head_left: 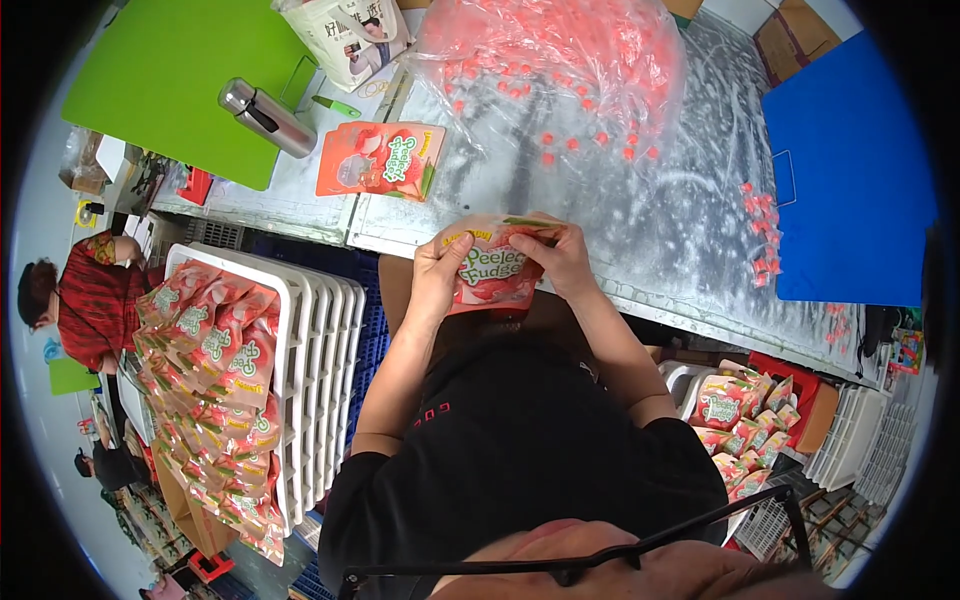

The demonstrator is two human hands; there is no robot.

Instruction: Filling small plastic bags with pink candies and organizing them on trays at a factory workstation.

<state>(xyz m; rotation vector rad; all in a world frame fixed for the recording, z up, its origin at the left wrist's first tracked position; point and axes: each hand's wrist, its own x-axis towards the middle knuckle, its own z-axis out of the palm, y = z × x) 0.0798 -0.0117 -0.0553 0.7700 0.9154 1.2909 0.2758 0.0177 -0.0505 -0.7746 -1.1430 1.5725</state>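
Fingers L (457,251), fingers R (531,247), pinching red pkg (493,268)

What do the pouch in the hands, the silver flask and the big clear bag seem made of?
Pouch: probably plastic film, perhaps laminated, with a slight sheen; it looks thin and flexible.
Flask: likely stainless steel, satin to shiny, judging by its silvery highlights; the dark strip's material is unclear.
Clear bag: thin, glossy plastic, wrinkled, with red pieces showing through.

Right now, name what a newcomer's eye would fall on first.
A big clear bag of red pieces spreads over the far side of the table. A blue board glares at right, a green board at upper left. Mid-picture, the left hand and right hand hold a red pouch.
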